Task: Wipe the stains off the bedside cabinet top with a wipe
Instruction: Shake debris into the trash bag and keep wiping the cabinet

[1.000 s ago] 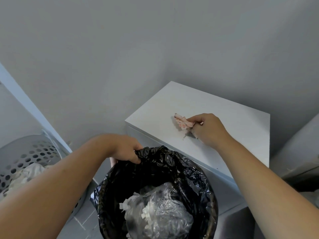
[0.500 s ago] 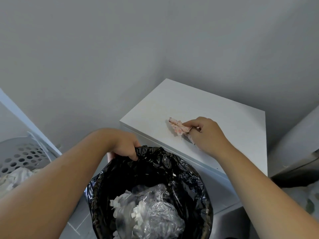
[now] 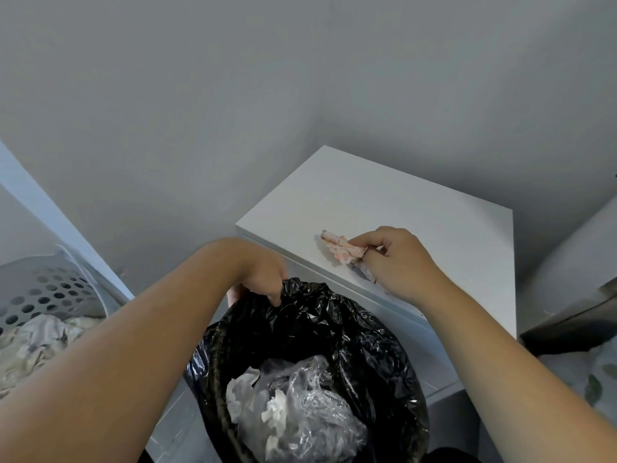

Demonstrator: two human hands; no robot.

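Note:
The white bedside cabinet top (image 3: 417, 212) stands in the room's corner. My right hand (image 3: 400, 265) rests on its front part, fingers pinched on a crumpled wipe (image 3: 340, 250) stained pink. A dark smear (image 3: 359, 272) shows on the top just under the wipe and my fingers. My left hand (image 3: 263, 279) grips the rim of a bin lined with a black bag (image 3: 350, 329), held up against the cabinet's front edge. Inside the bag lie crumpled clear plastic and white paper scraps (image 3: 293, 416).
A perforated white laundry basket (image 3: 43, 292) with cloth in it stands at the left. Grey walls meet behind the cabinet. A bed edge with patterned fabric (image 3: 587, 372) lies at the right.
My right hand has drawn the wipe slightly toward the cabinet's front edge. My left hand keeps its hold on the bin's rim beside the cabinet.

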